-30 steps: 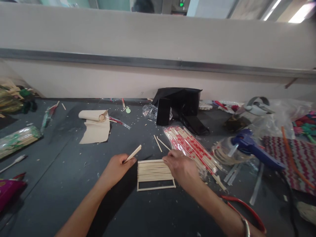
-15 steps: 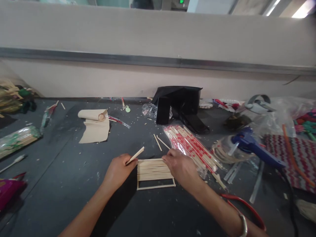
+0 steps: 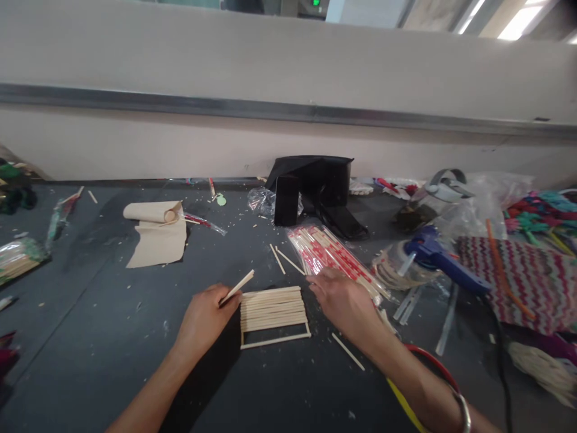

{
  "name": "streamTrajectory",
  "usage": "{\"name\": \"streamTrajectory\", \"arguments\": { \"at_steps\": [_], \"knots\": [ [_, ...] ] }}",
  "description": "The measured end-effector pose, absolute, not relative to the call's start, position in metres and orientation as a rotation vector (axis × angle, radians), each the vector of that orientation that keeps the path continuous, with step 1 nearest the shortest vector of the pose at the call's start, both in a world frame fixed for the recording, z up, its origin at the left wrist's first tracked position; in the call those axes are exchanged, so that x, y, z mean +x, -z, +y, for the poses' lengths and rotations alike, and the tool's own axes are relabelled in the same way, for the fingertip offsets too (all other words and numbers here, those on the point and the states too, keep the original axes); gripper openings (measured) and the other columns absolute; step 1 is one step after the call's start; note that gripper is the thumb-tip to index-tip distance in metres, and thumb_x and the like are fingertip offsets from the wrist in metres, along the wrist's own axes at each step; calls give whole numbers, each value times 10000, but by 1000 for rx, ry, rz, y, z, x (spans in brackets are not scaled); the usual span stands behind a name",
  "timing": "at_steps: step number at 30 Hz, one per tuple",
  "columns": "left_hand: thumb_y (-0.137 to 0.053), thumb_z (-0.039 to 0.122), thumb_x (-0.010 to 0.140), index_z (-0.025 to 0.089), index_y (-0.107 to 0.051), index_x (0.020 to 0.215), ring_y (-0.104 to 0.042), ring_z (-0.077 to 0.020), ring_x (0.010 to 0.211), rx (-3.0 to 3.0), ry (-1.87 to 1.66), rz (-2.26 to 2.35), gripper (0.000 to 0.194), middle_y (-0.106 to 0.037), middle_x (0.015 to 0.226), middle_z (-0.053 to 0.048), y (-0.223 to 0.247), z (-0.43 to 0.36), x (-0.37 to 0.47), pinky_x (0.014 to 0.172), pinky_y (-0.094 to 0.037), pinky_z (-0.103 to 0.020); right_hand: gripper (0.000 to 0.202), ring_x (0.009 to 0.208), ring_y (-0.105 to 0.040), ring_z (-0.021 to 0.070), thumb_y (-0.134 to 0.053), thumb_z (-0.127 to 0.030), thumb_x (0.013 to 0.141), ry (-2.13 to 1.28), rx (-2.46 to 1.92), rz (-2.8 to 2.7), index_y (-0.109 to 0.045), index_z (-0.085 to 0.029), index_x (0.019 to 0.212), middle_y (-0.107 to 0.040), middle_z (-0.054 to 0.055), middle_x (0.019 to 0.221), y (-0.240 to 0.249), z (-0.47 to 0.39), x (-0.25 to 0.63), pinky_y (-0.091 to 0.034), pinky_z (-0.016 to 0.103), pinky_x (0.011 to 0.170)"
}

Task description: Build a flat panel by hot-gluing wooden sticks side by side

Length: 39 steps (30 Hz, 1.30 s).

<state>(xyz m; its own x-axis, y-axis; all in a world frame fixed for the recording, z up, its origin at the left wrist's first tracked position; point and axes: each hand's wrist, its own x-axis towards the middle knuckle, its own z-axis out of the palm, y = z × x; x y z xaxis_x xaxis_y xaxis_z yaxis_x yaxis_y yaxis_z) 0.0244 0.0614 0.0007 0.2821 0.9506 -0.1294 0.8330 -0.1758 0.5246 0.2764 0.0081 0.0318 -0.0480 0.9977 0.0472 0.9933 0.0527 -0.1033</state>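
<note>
Since our right hand (image 3: 345,300) has come away from the far right corner of the stick panel (image 3: 273,310), the panel's right end now shows uncovered. We see it lying flat on the dark surface (image 3: 135,337), between our two hands, its far part closely filled and its near part an open gap behind a single bar. We judge that the row holds its place without being pressed, which leaves the right hand free for other handling. A loose stick (image 3: 348,351) also shows to the right of the panel, apart from it.

Our left hand (image 3: 207,319) pinches a few short sticks (image 3: 238,286) between thumb and forefinger, their ends slanting up and to the right; its fingertips sit at the panel's far left corner, and we cannot tell whether they touch it. Our right hand reaches over the plastic packet (image 3: 333,249), back upward, fingers bent, next to the end of a thin stick (image 3: 291,262); whether it grasps that, we cannot tell.
</note>
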Motion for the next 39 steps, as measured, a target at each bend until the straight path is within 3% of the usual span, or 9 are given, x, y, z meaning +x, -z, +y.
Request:
{"name": "streamTrajectory", "arguments": {
  "at_steps": [5, 11, 26, 34, 39],
  "knots": [
    [-420, 444, 848, 190, -484, 570, -488, -136, 588, 2062, -298, 1620, 382, -495, 605, 14, -2, 61, 26, 563, -283, -246, 224, 885, -646, 171, -485, -174, 909, -220, -2123, -2185, -700, -203, 967, -699, 56, 927, -27, 1, 276, -451, 243, 749],
    [-406, 428, 855, 193, -410, 552, -470, -126, 568, 2078, -295, 1621, 383, -451, 593, 26, -3, 60, 27, 553, -265, -246, 212, 812, -652, 154, -486, -196, 912, -245, -2163, -2146, -696, -216, 941, -698, 40, 901, -20, 5, 270, -431, 226, 660],
    [-392, 363, 876, 194, -449, 574, -510, -136, 605, 2104, -239, 1631, 351, -505, 635, 4, -7, 54, 32, 573, -290, -241, 227, 780, -649, 138, -469, -202, 924, -186, -2177, -2225, -672, -216, 825, -686, 20, 822, -18, 9, 263, -404, 216, 606],
    [-388, 295, 877, 197, -487, 613, -527, -143, 647, 2256, -164, 1666, 299, -521, 667, -1, -6, 52, 34, 593, -278, -253, 241, 696, -650, 195, -468, -196, 907, -55, -2174, -2266, -661, -165, 765, -689, 79, 770, -21, 7, 260, -376, 246, 537],
    [-378, 313, 890, 195, -483, 612, -521, -146, 642, 2295, -167, 1711, 320, -512, 670, -3, -12, 50, 36, 590, -272, -257, 242, 658, -640, 176, -462, -189, 904, -7, -2150, -2239, -650, -165, 754, -689, 77, 747, -24, 5, 259, -357, 231, 525]
  ]
}}
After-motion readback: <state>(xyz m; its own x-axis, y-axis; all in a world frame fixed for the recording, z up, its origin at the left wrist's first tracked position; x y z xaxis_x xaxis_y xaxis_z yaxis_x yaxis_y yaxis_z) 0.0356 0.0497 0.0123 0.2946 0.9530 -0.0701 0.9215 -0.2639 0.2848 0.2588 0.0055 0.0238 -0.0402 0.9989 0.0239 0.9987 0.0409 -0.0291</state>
